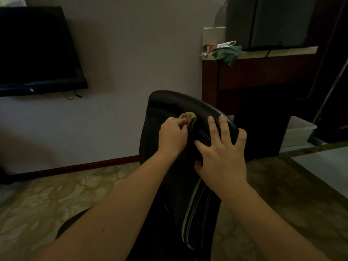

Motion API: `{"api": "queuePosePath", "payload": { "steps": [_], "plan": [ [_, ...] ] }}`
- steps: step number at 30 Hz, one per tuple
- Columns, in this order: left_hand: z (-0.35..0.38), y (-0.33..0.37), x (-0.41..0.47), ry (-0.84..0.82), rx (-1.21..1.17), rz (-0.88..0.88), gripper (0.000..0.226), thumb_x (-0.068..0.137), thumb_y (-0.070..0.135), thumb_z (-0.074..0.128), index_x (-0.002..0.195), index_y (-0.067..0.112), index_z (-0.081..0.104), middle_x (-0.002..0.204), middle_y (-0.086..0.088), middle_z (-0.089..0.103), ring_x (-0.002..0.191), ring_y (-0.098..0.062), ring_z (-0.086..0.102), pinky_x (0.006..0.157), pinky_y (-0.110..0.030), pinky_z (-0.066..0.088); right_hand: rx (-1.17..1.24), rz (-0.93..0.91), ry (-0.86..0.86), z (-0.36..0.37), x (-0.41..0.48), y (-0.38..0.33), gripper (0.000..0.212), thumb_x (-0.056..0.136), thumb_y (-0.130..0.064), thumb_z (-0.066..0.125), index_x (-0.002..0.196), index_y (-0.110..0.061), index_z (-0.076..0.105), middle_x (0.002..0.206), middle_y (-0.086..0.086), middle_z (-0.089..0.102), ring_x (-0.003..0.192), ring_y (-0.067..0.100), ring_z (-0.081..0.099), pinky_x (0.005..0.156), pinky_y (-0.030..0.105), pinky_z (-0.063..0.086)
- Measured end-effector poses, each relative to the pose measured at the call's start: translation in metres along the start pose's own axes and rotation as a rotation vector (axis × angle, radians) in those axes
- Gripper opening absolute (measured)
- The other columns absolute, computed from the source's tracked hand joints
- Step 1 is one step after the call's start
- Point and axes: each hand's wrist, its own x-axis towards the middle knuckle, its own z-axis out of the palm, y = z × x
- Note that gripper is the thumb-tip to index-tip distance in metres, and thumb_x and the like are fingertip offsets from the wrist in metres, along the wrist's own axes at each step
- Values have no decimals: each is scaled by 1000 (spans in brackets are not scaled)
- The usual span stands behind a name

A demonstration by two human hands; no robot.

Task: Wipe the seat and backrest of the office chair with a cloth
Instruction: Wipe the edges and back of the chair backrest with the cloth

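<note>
Head view, and the office chair (pixel 169 232) stood right in front of the person, its black backrest (pixel 165 104) filling the middle of the shot. The left hand (pixel 172 135) was curled round a bunched olive cloth (pixel 189 119), pinching it against the upper part of the backrest, just below the curved top edge (pixel 188 98). The right hand (pixel 222 159) lay open beside it, fingers (pixel 211 127) spread flat on the backrest, their tips up at the top edge on the right side; it looked like a bracing hand, holding the chair steady. Here was the relation that mattered: the backrest's long axis ran from that top edge, the far end, down and toward the person between the two forearms. So nearly all of the surface lay below and nearer than the cloth, and the stroke looked bound to travel downward and inward. The left hand was the one on the cloth, while the right hand covered the right half and would probably have to shift for that side to be wiped. A dark rounded shape (pixel 75 223) showed at lower left; whether that was the seat, I could not tell. A second, green cloth (pixel 227 53) sat well apart on a ledge (pixel 282 51) at upper right.
</note>
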Motion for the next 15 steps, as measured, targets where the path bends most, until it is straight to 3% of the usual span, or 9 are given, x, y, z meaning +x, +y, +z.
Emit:
{"api": "queuePosePath", "payload": {
  "steps": [4, 9, 15],
  "plan": [
    [-2, -2, -20, -13, 57, 190, 27, 101, 17, 60, 126, 19, 69, 126, 5, 63, 108, 1, 53, 100, -19, 42, 17, 7, 16, -2, 0, -1, 48, 87, -58, 54, 130, -38, 55, 164, 15, -3, 148, 40, -12, 109, 67, 3],
    [-9, -14, -33, -81, 145, 338, 31, 101, 19, 59, 131, 18, 66, 122, 3, 63, 104, 0, 54, 98, -18, 43, 68, 19, 71, 3, -4, -2, 32, 82, -52, 63, 109, -35, 68, 163, 14, 14, 150, 38, -1, 113, 66, 8],
    [-12, -12, -10, -27, 176, 281, 30, 103, 20, 57, 131, 18, 67, 130, -2, 63, 110, -6, 56, 103, -24, 45, 156, 107, 141, 18, -14, -9, 39, 74, -43, 76, 111, -32, 69, 162, 18, 13, 150, 39, -1, 116, 64, 9]
  ]
}}
